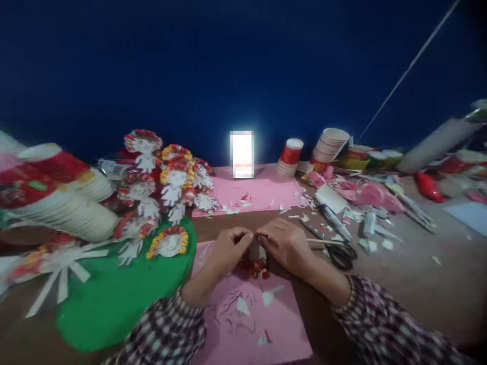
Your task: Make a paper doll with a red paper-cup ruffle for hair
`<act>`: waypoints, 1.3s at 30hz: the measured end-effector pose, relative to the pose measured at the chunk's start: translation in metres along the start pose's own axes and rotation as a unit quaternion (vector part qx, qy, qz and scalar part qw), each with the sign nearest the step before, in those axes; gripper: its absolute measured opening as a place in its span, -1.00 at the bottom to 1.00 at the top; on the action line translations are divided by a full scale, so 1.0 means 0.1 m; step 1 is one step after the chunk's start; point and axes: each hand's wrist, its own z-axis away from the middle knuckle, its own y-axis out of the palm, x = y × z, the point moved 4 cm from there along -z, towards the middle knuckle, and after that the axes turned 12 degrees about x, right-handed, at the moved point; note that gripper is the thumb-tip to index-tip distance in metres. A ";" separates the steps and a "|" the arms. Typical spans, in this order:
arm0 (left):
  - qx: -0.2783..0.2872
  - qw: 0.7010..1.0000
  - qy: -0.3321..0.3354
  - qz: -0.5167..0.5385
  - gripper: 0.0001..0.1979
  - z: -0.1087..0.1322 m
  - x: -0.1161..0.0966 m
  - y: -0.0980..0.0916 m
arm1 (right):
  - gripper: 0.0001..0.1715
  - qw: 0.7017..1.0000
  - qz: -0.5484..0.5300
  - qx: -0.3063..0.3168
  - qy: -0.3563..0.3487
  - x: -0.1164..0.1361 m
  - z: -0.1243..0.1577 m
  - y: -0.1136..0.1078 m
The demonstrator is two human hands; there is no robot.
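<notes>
Over a pink paper sheet [262, 319] my left hand [230, 248] and my right hand [285, 243] meet, thumbs and fingertips closed on a small paper doll [258, 266]. Red and yellow curls show at its lower edge, below the fingers; its pale middle is partly covered by my hands. Scraps of cut paper [242, 305] and dark marks lie on the sheet in front of it. Black-handled scissors [342, 254] rest just right of my right hand, with a thin wooden stick beside them.
Finished-looking paper dolls [177, 185] stand at left beside a green oval board [125, 289]. Stacked paper cups [76, 208] lie far left; more cups [331, 144] stand back right. A lit screen [242, 154] stands at the back. Pink scraps [380, 195] and tools clutter the right.
</notes>
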 end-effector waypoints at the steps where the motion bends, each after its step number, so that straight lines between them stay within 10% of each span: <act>1: -0.001 1.000 -0.003 0.003 -0.65 0.00 0.01 0.00 | -0.87 1.000 0.006 0.001 0.002 0.00 0.00 0.01; 39: 0.012 0.988 -0.037 0.152 -0.71 0.05 0.04 0.03 | -0.91 0.999 0.032 0.016 0.013 0.07 -0.03 -0.01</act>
